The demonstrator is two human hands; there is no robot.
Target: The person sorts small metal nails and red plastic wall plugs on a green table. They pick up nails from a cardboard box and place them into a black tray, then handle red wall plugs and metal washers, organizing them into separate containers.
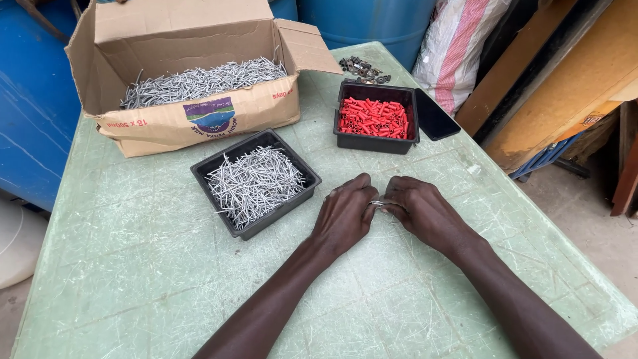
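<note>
Green plastic table (166, 279), scratched all over, carries everything; grip sits near its middle, twd the near edge. Largest to smallest from there:

1 cardboard box (193, 119), flaps open, far-left of the grip, at the table's back. Holds a heap of grey nails (199, 80), too many to count.

1 black tray (229, 163) just left of the grip, set cornerwise, w/ a pile of loose nails (256, 183), also uncountable. Its near corner lies close to the left hand but not touching.

1 smaller black tray (342, 129) beyond the grip, a bit right, filled w/ short red plastic pieces (373, 118), dozens, can't count exactly.

1 flat dark slab (435, 116) against that tray's right side, prob. a lid; can't tell for sure.

1 small heap of dark metal bits (362, 68) further back, past the red tray.

2 hands, both the wearer's. Left hand (345, 216) & right hand (422, 211) meet knuckle to knuckle, fingers curled in, resting low on the table. Between the fingertips: small bunch of thin nails (379, 203), pinched from both ends, mostly hidden by fingers. Number in the bunch can't be told. Both grips narrow & closed on it.
</note>
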